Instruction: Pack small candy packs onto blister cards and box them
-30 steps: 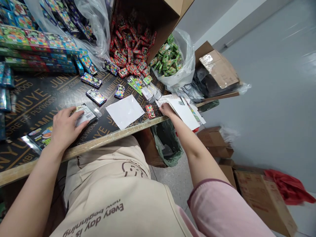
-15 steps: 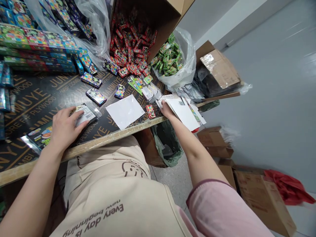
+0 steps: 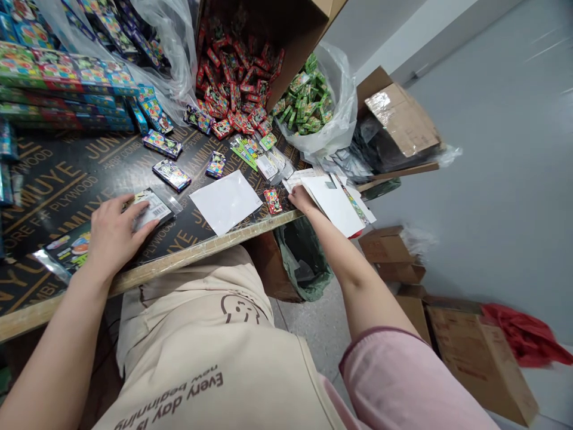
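Observation:
My left hand (image 3: 117, 230) lies on the table with its fingers spread. It rests on a clear packet (image 3: 157, 208) with a barcode label, beside a larger black printed packet (image 3: 67, 248). My right hand (image 3: 303, 199) is at the table's right end, touching a loose pile of white cards (image 3: 330, 203). The cards partly cover its fingers, so I cannot tell whether it grips one. Between the hands lie a blank white sheet (image 3: 226, 202) and a small red box (image 3: 272, 201). Dark purple boxes (image 3: 172, 175) lie just beyond them.
Behind, a carton (image 3: 308, 36) spills small red boxes (image 3: 237, 83). A clear bag holds green boxes (image 3: 308, 101). Long multicoloured packs (image 3: 67, 71) are stacked at left. An open cardboard box (image 3: 403, 122) sits at right. A green-lined bin (image 3: 308, 269) stands below the table edge (image 3: 188, 258).
The view has shifted slightly. Both hands stay in nearly the same places, the left on the packet and the right at the white cards.

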A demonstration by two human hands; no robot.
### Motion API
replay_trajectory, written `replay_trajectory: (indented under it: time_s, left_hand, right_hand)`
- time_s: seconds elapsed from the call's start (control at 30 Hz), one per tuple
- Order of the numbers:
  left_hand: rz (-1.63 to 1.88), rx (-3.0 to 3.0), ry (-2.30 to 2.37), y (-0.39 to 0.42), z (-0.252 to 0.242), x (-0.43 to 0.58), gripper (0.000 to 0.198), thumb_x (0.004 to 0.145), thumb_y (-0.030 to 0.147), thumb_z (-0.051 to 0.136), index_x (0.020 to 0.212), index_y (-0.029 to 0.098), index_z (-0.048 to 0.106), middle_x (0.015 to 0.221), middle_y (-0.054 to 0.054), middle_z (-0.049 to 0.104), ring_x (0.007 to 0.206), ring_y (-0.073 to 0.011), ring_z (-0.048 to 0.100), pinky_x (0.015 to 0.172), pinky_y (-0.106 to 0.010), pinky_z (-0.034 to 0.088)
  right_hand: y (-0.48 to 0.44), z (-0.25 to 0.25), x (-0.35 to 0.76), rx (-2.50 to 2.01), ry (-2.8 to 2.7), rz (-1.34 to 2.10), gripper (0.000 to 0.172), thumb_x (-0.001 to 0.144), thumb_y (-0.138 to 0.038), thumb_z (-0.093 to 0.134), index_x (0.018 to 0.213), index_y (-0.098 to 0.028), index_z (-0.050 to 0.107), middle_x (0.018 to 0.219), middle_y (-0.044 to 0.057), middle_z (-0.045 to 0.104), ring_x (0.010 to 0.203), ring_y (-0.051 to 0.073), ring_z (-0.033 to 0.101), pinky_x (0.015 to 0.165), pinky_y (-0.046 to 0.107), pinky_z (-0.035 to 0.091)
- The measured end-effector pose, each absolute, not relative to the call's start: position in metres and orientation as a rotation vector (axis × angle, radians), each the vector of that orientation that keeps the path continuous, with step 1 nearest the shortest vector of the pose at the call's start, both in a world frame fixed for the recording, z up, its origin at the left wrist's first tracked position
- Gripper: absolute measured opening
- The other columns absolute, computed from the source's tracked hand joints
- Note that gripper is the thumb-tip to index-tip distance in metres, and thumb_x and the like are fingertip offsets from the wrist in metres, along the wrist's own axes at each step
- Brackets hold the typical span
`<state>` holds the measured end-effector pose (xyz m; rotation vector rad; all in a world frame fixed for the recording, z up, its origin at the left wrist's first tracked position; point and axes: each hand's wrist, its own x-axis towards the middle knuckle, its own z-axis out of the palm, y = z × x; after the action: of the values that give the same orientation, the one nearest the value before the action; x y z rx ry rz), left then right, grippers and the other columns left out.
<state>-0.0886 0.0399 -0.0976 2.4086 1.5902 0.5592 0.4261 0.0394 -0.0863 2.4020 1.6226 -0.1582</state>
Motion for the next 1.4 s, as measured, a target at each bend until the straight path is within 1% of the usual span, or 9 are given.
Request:
replay_trajectory:
  time_s: [0.13, 0.27, 0.47, 0.6, 0.73, 1.0, 1.2, 1.4]
  left_hand:
    - [0.579, 2.416, 1.589, 0.04, -0.096, -0.088, 0.059, 0.094, 0.055, 0.036, 0.119, 0.012, 0.066, 0.126, -0.019, 0.058, 0.113, -0.0357, 0.051, 0.093, -0.048, 0.042]
    - [0.571, 2.419, 1.594, 0.04, -0.096, -0.088, 0.059, 0.093, 0.056, 0.036, 0.12, 0.013, 0.066, 0.127, -0.018, 0.058, 0.113, -0.0355, 0.051, 0.093, -0.048, 0.043]
    - [0.57, 2.437, 1.6, 0.04, -0.097, -0.088, 0.058, 0.094, 0.056, 0.036, 0.12, 0.013, 0.066, 0.126, -0.018, 0.058, 0.113, -0.035, 0.052, 0.092, -0.047, 0.043]
    - [0.568, 2.439, 1.6, 0.04, -0.097, -0.088, 0.058, 0.094, 0.055, 0.036, 0.12, 0.013, 0.065, 0.127, -0.018, 0.058, 0.113, -0.0345, 0.052, 0.092, -0.047, 0.043]
    - [0.567, 2.445, 1.596, 0.04, -0.098, -0.088, 0.059, 0.094, 0.055, 0.035, 0.121, 0.013, 0.065, 0.127, -0.018, 0.057, 0.113, -0.0349, 0.051, 0.093, -0.047, 0.043]
    - [0.576, 2.438, 1.594, 0.04, -0.097, -0.088, 0.058, 0.093, 0.055, 0.036, 0.12, 0.012, 0.066, 0.126, -0.018, 0.058, 0.112, -0.0349, 0.052, 0.092, -0.047, 0.043]
    - [0.554, 2.419, 1.587, 0.04, -0.097, -0.088, 0.058, 0.093, 0.053, 0.036, 0.121, 0.012, 0.065, 0.128, -0.02, 0.056, 0.114, -0.0352, 0.05, 0.094, -0.047, 0.041]
    - [0.535, 2.431, 1.602, 0.039, -0.096, -0.088, 0.056, 0.094, 0.052, 0.035, 0.121, 0.013, 0.064, 0.128, -0.018, 0.056, 0.114, -0.0342, 0.05, 0.094, -0.046, 0.041]
  right_hand:
    - [0.039, -0.092, 0.427, 2.448, 1.596, -0.127, 0.028, 0.087, -0.031, 0.054, 0.098, -0.008, 0.065, 0.095, 0.018, 0.069, 0.092, 0.029, 0.063, 0.083, 0.032, 0.044]
    - [0.04, -0.097, 0.431, 2.465, 1.59, -0.108, 0.026, 0.089, -0.029, 0.049, 0.096, -0.009, 0.065, 0.09, 0.016, 0.069, 0.087, 0.028, 0.063, 0.079, 0.032, 0.044]
    - [0.043, -0.102, 0.435, 2.485, 1.579, -0.087, 0.02, 0.086, -0.023, 0.05, 0.091, -0.01, 0.064, 0.085, 0.015, 0.067, 0.082, 0.028, 0.062, 0.076, 0.033, 0.044]
    - [0.043, -0.104, 0.434, 2.493, 1.612, -0.06, 0.018, 0.082, -0.02, 0.052, 0.094, -0.011, 0.061, 0.089, 0.014, 0.067, 0.084, 0.027, 0.06, 0.077, 0.033, 0.043]
    - [0.041, -0.104, 0.436, 2.491, 1.672, -0.042, 0.019, 0.083, -0.024, 0.051, 0.096, -0.013, 0.059, 0.092, 0.014, 0.066, 0.086, 0.027, 0.059, 0.08, 0.033, 0.042]
    - [0.042, -0.112, 0.447, 2.503, 1.717, -0.059, 0.015, 0.085, -0.028, 0.05, 0.09, -0.015, 0.057, 0.084, 0.011, 0.064, 0.081, 0.026, 0.058, 0.078, 0.035, 0.043]
    - [0.043, -0.114, 0.449, 2.501, 1.746, -0.049, 0.025, 0.092, -0.036, 0.042, 0.086, -0.017, 0.058, 0.081, 0.01, 0.063, 0.081, 0.025, 0.057, 0.078, 0.034, 0.043]
    - [0.043, -0.113, 0.448, 2.494, 1.722, -0.043, 0.023, 0.09, -0.034, 0.045, 0.084, -0.016, 0.059, 0.083, 0.012, 0.065, 0.082, 0.026, 0.058, 0.08, 0.034, 0.042]
